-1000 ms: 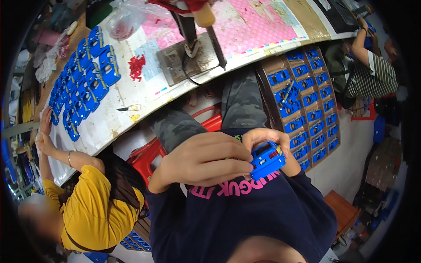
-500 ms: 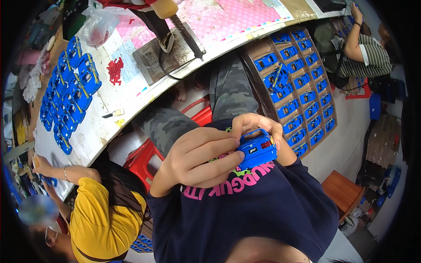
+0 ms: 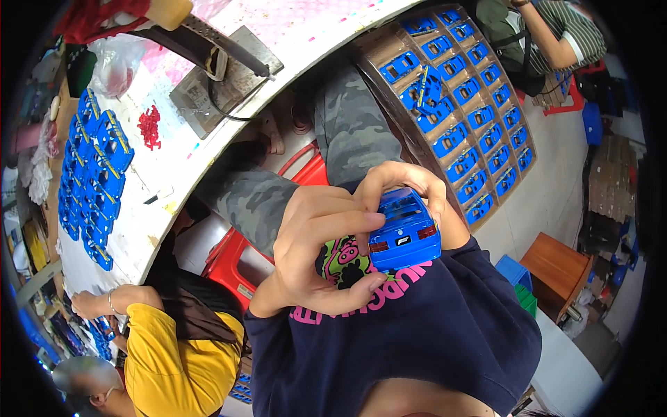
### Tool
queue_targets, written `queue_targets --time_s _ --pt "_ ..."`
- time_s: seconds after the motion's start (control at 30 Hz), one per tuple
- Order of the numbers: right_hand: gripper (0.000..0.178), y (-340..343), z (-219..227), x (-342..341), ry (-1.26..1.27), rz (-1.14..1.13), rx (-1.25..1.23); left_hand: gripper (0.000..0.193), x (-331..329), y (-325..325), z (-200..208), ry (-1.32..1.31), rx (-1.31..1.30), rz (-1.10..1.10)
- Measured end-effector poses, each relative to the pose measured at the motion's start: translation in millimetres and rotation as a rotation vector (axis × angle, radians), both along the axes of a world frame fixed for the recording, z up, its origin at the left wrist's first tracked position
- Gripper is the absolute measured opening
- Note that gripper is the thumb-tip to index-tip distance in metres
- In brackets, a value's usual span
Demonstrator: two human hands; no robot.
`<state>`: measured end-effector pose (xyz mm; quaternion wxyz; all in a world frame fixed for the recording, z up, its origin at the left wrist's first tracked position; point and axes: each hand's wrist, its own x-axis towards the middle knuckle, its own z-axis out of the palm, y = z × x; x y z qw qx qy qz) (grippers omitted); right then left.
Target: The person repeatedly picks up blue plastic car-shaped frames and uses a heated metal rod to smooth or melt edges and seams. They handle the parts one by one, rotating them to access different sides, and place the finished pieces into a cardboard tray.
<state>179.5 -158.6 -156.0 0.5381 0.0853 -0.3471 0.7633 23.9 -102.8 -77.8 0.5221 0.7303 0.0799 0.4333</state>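
Observation:
A blue toy car body point(image 3: 406, 240) with red tail lights at its rear is held up before my chest, its rear end turned toward me. My right hand point(image 3: 410, 182) curls round its far and right sides. At its left rear corner is my left hand point(image 3: 316, 247). The index fingertip overlaps the car's left edge, and the thumb tip lies by the lower corner, with the left tail light showing between them. Whether the left hand's other fingertips touch the car is hidden.
Blue car bodies fill a divided cardboard tray point(image 3: 479, 118) at my right. On the white table point(image 3: 149, 208) lie stacked blue car bodies point(image 3: 97, 174), small red parts point(image 3: 149, 127) and a metal-based tool stand point(image 3: 201, 104). A co-worker in a yellow shirt point(image 3: 174, 361) sits at left.
My left fingers have drawn back from the car's rear and spread, uncovering the left tail light. The car has turned its rear more toward me. The view has shifted.

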Motion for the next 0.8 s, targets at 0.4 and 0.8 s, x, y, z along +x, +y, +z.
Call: queue_targets --time_s 0.4,0.8 --pt "0.082 -5.9 -11.6 4.8 -0.06 -0.101 0.077 0.031 2.8 -17.0 -28.0 -0.115 0.304 0.143" --pt "0.085 -14.1 -24.8 3.2 -0.073 -0.055 -0.25 0.033 -2.2 -13.7 -38.5 0.026 0.257 0.253"
